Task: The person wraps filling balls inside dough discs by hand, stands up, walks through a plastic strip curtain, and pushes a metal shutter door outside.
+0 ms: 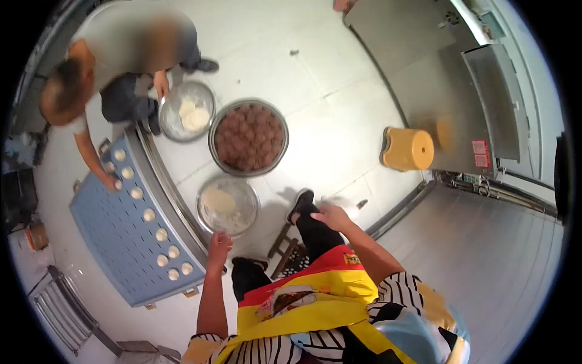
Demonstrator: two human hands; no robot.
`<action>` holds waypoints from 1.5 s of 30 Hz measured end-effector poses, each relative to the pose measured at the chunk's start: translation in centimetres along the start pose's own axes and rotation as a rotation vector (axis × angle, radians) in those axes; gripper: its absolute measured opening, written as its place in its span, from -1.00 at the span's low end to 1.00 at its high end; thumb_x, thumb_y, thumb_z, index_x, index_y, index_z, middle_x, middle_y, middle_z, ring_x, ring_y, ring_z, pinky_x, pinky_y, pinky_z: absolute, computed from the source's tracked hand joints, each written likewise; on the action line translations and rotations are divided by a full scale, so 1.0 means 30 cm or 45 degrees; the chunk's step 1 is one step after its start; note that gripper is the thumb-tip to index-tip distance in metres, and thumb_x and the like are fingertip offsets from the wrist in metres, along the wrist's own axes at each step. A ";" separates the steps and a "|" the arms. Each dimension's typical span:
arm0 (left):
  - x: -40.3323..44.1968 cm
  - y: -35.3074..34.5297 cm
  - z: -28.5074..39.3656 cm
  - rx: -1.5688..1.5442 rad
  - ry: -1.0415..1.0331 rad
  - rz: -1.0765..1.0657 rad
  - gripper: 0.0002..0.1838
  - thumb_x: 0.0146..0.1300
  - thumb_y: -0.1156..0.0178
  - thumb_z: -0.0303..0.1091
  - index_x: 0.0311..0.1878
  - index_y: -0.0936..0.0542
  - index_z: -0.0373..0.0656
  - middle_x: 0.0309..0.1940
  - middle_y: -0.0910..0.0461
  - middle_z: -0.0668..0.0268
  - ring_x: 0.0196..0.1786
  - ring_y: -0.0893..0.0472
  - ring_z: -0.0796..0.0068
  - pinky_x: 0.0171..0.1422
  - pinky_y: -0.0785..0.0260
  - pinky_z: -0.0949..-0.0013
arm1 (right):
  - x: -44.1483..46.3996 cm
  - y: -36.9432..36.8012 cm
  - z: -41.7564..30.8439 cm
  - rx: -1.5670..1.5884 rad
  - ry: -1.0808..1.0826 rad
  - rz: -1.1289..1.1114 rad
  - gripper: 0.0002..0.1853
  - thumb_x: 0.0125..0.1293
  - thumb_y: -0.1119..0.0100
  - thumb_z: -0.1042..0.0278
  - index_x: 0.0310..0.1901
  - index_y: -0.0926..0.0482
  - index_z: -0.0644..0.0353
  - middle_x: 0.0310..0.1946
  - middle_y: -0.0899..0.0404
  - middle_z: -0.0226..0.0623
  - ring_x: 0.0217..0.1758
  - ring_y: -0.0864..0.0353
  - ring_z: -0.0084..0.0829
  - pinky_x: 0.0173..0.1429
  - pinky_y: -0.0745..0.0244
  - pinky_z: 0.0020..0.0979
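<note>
My left hand (219, 244), its fingers curled, is beside the near rim of a metal bowl (253, 213); anything inside the fingers is too small to make out. Pale dough (219, 201) and flour lie in that bowl. Over my right knee is my right hand (330, 217), its fingers stretched out and nothing visible in them. A large basin of dark reddish-brown balls (251, 137) stands beyond the bowl. Another metal bowl (206, 133) holds pale dough pieces (193, 115).
At the left, a co-worker (121, 42) reaches one hand to small dough balls (149, 215) on a slotted blue tray (115, 242); the other hand is at the far bowl. A yellow stool (409, 149) stands right, near a metal cabinet (418, 73). Tiled floor (315, 79) lies ahead.
</note>
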State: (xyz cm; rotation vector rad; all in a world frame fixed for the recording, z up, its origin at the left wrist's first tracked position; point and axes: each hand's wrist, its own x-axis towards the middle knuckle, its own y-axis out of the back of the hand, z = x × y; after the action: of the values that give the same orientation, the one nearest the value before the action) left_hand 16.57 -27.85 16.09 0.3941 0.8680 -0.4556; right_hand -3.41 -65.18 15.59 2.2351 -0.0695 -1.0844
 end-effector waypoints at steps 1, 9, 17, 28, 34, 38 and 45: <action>-0.028 -0.015 0.114 -0.022 0.019 -0.026 -0.60 0.24 -0.19 -0.23 0.08 -0.40 -0.19 -0.26 -0.53 0.27 -0.27 -0.58 0.49 -0.27 -0.43 0.43 | -0.029 0.114 0.007 0.033 0.021 0.058 -0.40 0.14 -0.12 -0.29 -0.17 -0.58 0.21 -0.30 -0.60 0.00 -0.16 -0.57 -0.01 -0.10 -0.43 -0.15; -0.125 -0.314 0.708 -0.055 0.022 -0.271 -0.63 0.27 -0.14 -0.33 0.11 -0.35 -0.14 -0.18 -0.53 0.26 -0.21 -0.61 0.34 -0.18 -0.49 0.30 | 0.023 0.792 0.146 0.277 -0.019 0.268 -0.27 0.09 -0.24 -0.26 -0.01 -0.55 0.35 -0.24 -0.63 0.00 -0.42 -0.62 -0.31 -0.25 -0.55 -0.32; 0.125 -0.796 1.454 -0.127 -0.487 -0.652 -0.65 0.32 -0.06 -0.48 0.16 -0.43 -0.20 -0.10 -0.55 0.24 -0.10 -0.58 0.43 -0.03 -0.46 0.38 | 0.393 1.309 0.121 0.651 -0.063 0.129 -0.37 0.12 -0.27 -0.15 -0.02 -0.55 0.32 -0.28 -0.62 -0.16 -0.29 -0.63 -0.40 -0.43 -0.57 -0.39; 0.530 -1.341 2.801 0.268 -1.044 -0.815 -0.87 0.15 -0.13 -0.44 -0.31 -0.59 -0.29 -0.53 -0.56 0.32 -0.44 -0.51 0.58 -0.31 -0.39 0.47 | 0.728 2.032 0.373 1.141 -0.664 0.315 -0.36 0.19 -0.25 -0.04 0.06 -0.40 0.41 -0.19 -0.54 -0.06 -0.28 -0.63 -0.16 -0.29 -0.59 -0.15; 1.214 -1.232 3.248 0.444 -1.248 -0.197 -0.86 0.13 -0.14 -0.37 -0.40 -0.56 -0.25 -0.52 -0.58 0.27 -0.45 -0.54 0.51 -0.34 -0.39 0.39 | 1.266 2.615 0.044 1.018 -0.613 0.279 -0.33 0.16 -0.30 -0.04 0.03 -0.39 0.45 -0.14 -0.54 0.05 -0.25 -0.63 -0.07 -0.26 -0.59 -0.16; 1.566 -0.952 3.177 0.755 -1.064 0.506 -0.80 0.03 -0.20 -0.30 -0.57 -0.56 -0.23 -0.58 -0.57 0.09 -0.45 -0.59 0.14 -0.31 -0.43 0.17 | 1.871 3.075 -0.257 0.885 -0.211 0.331 -0.59 0.20 -0.25 0.01 -0.35 -0.49 0.28 -0.49 -0.49 -0.26 -0.54 -0.51 -0.36 -0.48 -0.49 -0.31; 1.748 -0.590 3.015 0.980 -0.291 0.976 -0.76 0.09 -0.19 -0.19 -0.41 -0.60 -0.19 -0.40 -0.60 0.03 -0.28 -0.61 0.10 -0.21 -0.45 0.08 | 2.571 3.739 -1.286 0.509 0.354 0.064 -0.54 0.19 -0.24 -0.04 -0.14 -0.57 0.27 -0.36 -0.59 -0.30 -0.37 -0.59 -0.47 -0.38 -0.51 -0.42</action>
State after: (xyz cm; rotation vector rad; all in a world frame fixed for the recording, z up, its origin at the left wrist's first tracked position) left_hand 93.98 -99.79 24.77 1.2978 0.2378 -0.0909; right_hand 99.90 -157.57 44.07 2.7055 -0.2406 -0.7728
